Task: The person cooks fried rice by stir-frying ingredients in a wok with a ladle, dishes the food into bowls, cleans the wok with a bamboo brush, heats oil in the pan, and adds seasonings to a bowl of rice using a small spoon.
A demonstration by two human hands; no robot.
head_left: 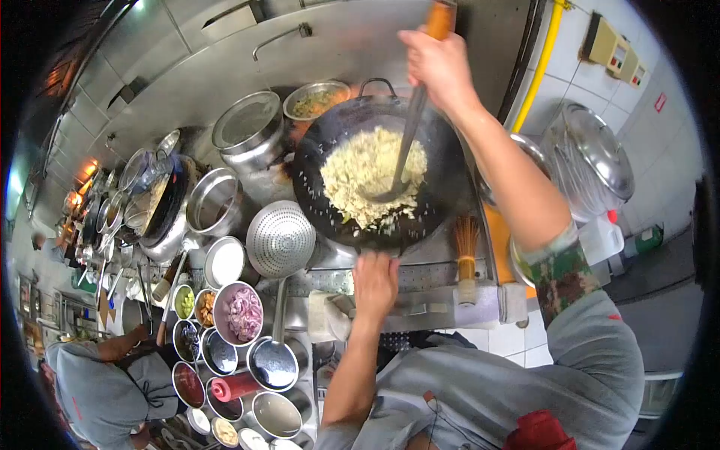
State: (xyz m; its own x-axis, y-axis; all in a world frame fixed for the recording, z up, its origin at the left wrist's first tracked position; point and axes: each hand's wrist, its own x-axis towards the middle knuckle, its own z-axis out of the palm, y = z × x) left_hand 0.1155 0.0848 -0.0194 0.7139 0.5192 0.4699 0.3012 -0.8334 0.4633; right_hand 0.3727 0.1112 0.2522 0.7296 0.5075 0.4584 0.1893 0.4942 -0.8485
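Note:
A black wok (442,150) sits on the stove, holding a mound of pale yellow fried rice (360,161) with loose grains scattered around it. My right hand (442,67), raised above the wok's far right side, is closed round the wooden handle of a ladle (411,139). The ladle slants down, its bowl resting in the rice. At the wok's near edge, my left hand (375,281) has its fingers closed over the near handle, which they mostly cover. Left of the wok, a perforated strainer (281,238) lies with its handle toward me.
A bamboo brush (466,259) stands right of the wok. Bowls of chopped red onion (242,313) and other ingredients crowd the left, with a red squeeze bottle (234,386). Steel pots (214,201) stand behind them. A co-worker (112,382) stands at far left.

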